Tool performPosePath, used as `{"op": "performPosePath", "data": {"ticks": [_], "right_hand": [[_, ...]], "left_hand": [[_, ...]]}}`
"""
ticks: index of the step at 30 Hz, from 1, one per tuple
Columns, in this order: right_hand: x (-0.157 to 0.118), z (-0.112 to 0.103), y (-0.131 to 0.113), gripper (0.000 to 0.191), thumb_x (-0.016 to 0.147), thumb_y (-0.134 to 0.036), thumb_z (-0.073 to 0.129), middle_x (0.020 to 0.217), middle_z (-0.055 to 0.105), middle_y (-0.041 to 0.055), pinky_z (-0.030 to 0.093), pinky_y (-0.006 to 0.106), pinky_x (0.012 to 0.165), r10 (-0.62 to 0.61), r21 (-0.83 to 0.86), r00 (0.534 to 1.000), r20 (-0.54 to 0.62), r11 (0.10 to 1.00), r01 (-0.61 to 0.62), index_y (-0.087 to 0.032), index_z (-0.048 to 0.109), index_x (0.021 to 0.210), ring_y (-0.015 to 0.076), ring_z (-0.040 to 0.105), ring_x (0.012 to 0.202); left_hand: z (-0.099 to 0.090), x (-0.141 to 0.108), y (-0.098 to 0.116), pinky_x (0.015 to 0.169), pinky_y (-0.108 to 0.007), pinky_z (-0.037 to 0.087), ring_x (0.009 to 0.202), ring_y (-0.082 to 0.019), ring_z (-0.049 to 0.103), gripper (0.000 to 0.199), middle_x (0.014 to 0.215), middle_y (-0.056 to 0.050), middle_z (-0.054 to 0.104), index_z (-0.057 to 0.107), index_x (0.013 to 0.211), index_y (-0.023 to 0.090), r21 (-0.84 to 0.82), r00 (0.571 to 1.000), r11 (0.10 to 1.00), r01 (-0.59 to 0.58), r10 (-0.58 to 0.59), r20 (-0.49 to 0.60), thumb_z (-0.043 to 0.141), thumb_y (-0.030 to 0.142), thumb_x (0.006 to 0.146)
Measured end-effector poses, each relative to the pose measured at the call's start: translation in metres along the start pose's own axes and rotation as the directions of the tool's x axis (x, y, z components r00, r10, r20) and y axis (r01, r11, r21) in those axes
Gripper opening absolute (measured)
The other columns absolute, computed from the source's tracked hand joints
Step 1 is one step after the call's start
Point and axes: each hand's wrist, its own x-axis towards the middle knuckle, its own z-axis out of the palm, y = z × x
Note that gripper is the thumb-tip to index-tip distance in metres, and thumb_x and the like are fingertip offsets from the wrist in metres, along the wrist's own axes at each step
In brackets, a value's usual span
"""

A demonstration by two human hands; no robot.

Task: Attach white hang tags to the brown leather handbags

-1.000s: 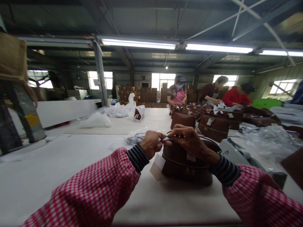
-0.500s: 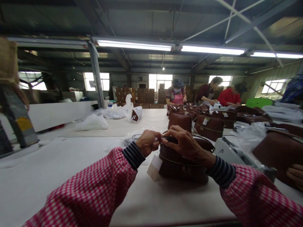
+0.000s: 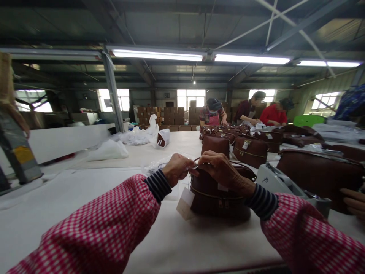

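A dark brown handbag [image 3: 221,205] with a gold zipper line and two zip pulls stands upright on the white table in front of me. My left hand [image 3: 179,168] is closed in a pinch at the upper left of the bag. Against it, my right hand [image 3: 218,169] curls over the bag's top, its fingertips pressed together. A thin dark strap or cord shows by the fingertips; what each hand pinches is too small and covered to make out. A white paper tag [image 3: 186,203] hangs at the bag's left side.
Several brown handbags [image 3: 215,146] stand behind. A grey device [image 3: 278,182] sits at right, beside a large brown bag [image 3: 319,173] touched by another person's hand [image 3: 353,201]. Clear plastic [image 3: 154,163] and white wrapping [image 3: 139,135] lie left. Co-workers [image 3: 212,112] stand across the table.
The dark piece seen under my right fingers is now hidden, and that hand has curled more. A small pale tag shows below it. At right, the other person's bag has moved left.
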Motion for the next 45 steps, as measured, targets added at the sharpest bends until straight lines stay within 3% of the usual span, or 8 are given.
{"op": "performPosePath", "data": {"ticks": [11, 19, 23, 25, 30, 33, 39, 45], "right_hand": [[0.005, -0.001, 0.01, 0.009, 0.088, -0.012, 0.067, 0.079, 0.065, 0.0027, 0.042, 0.026, 0.069, 0.021, 0.162, 0.999, 0.05, 0.986, -0.029, -0.015, 0.072, 0.081, 0.0142, 0.059, 0.073], [0.021, -0.011, 0.014, 0.011, 0.081, -0.021, 0.071, 0.072, 0.07, 0.0026, 0.043, 0.025, 0.069, 0.161, 0.372, 0.957, 0.24, 0.896, -0.244, -0.012, 0.078, 0.079, 0.0139, 0.059, 0.07], [0.031, -0.014, 0.016, 0.016, 0.074, -0.025, 0.073, 0.067, 0.069, 0.0025, 0.041, 0.025, 0.063, 0.205, 0.442, 0.918, 0.338, 0.827, -0.347, -0.01, 0.078, 0.078, 0.0127, 0.055, 0.064], [0.034, -0.016, 0.017, 0.016, 0.072, -0.025, 0.073, 0.065, 0.067, 0.0012, 0.04, 0.024, 0.061, 0.203, 0.443, 0.904, 0.375, 0.818, -0.368, -0.01, 0.078, 0.076, 0.0114, 0.052, 0.062], [0.039, -0.021, 0.019, 0.022, 0.071, -0.029, 0.077, 0.065, 0.062, -0.0013, 0.037, 0.021, 0.054, 0.193, 0.433, 0.884, 0.426, 0.814, -0.386, -0.012, 0.077, 0.084, 0.0099, 0.05, 0.06], [0.046, -0.024, 0.025, 0.03, 0.072, -0.031, 0.077, 0.064, 0.061, -0.0023, 0.035, 0.02, 0.05, 0.171, 0.415, 0.832, 0.528, 0.803, -0.428, -0.012, 0.078, 0.095, 0.0091, 0.049, 0.057], [0.063, -0.022, 0.037, 0.03, 0.061, -0.031, 0.083, 0.065, 0.067, 0.0007, 0.039, 0.021, 0.052, 0.174, 0.394, 0.7, 0.693, 0.721, -0.569, -0.011, 0.078, 0.082, 0.011, 0.055, 0.058], [0.054, -0.021, 0.032, 0.022, 0.067, -0.03, 0.079, 0.064, 0.067, 0.0002, 0.038, 0.022, 0.055, 0.15, 0.467, 0.783, 0.603, 0.73, -0.499, -0.011, 0.077, 0.078, 0.0103, 0.053, 0.058]], "left_hand": [[-0.001, 0.0, -0.003, 0.037, -0.021, 0.013, 0.034, -0.002, 0.028, 0.005, 0.054, -0.009, 0.069, 0.066, 0.063, 0.008, 0.046, 0.994, 0.994, -0.098, 0.099, -0.035, 0.068, 0.01, 0.066], [0.002, -0.005, -0.009, 0.037, -0.022, 0.015, 0.036, -0.003, 0.03, 0.01, 0.058, -0.008, 0.071, 0.068, 0.072, 0.009, 0.109, 0.977, 0.973, -0.203, 0.209, -0.045, 0.069, 0.019, 0.069], [0.001, -0.01, -0.014, 0.037, -0.022, 0.017, 0.036, -0.004, 0.031, 0.019, 0.047, 0.003, 0.057, 0.069, 0.071, 0.012, 0.145, 0.964, 0.954, -0.262, 0.267, -0.015, 0.076, 0.028, 0.064], [0.002, -0.01, -0.018, 0.039, -0.021, 0.019, 0.037, -0.005, 0.032, 0.018, 0.042, 0.007, 0.049, 0.068, 0.069, 0.014, 0.159, 0.952, 0.944, -0.29, 0.301, -0.052, 0.078, 0.025, 0.059], [0.01, -0.004, -0.032, 0.044, -0.022, 0.024, 0.04, -0.005, 0.034, 0.012, 0.052, 0.003, 0.06, 0.069, 0.066, 0.015, 0.21, 0.904, 0.914, -0.349, 0.387, -0.183, 0.07, 0.026, 0.065], [0.015, -0.002, -0.04, 0.045, -0.022, 0.026, 0.042, -0.007, 0.036, 0.008, 0.049, 0.005, 0.057, 0.069, 0.065, 0.017, 0.226, 0.878, 0.902, -0.369, 0.418, -0.233, 0.067, 0.024, 0.066], [0.022, 0.002, -0.048, 0.047, -0.022, 0.028, 0.043, -0.008, 0.038, 0.003, 0.046, 0.005, 0.054, 0.066, 0.06, 0.018, 0.129, 0.833, 0.916, -0.379, 0.398, -0.385, 0.066, 0.02, 0.061], [0.028, 0.006, -0.041, 0.046, -0.021, 0.026, 0.041, -0.007, 0.039, 0.004, 0.046, 0.002, 0.06, 0.065, 0.058, 0.016, -0.075, 0.849, 0.926, -0.37, 0.304, -0.431, 0.065, 0.017, 0.054]]}}
